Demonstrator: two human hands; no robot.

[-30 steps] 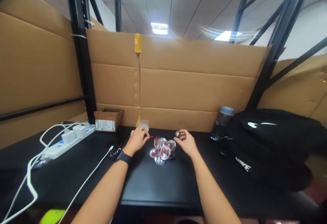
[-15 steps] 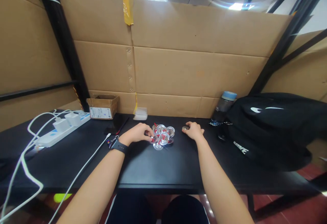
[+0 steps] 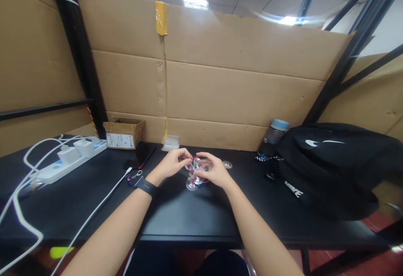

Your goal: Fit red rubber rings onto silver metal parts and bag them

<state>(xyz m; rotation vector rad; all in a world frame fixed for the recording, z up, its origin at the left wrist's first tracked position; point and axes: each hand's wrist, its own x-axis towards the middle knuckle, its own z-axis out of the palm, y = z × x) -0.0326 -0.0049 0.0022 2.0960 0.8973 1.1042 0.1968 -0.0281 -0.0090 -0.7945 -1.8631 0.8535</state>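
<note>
Several clear round discs with red parts, perhaps suction cups [image 3: 192, 183], lie in a pile on the black table [image 3: 189, 221]. My left hand [image 3: 176, 162], with a dark watch on its wrist, is at the pile's left side and pinches one clear disc seen edge-on. Over the right side of the pile is my right hand [image 3: 215, 170], its thumb and fingers apart around the discs; they partly hide the pile. A single clear disc [image 3: 227, 164] lies apart, to the right of my right hand.
A power strip [image 3: 53, 173] with white cables, a phone [image 3: 138, 158] and a small cardboard box [image 3: 124, 133] are at the left. A bottle [image 3: 273, 137] and a black bag [image 3: 330, 171] stand at the right. Cardboard walls [image 3: 214, 91] close off the back.
My right hand has let go of the disc at the right and moved left to the pile. My left hand has lifted slightly, with a disc in its fingers. The view has shifted a little.
</note>
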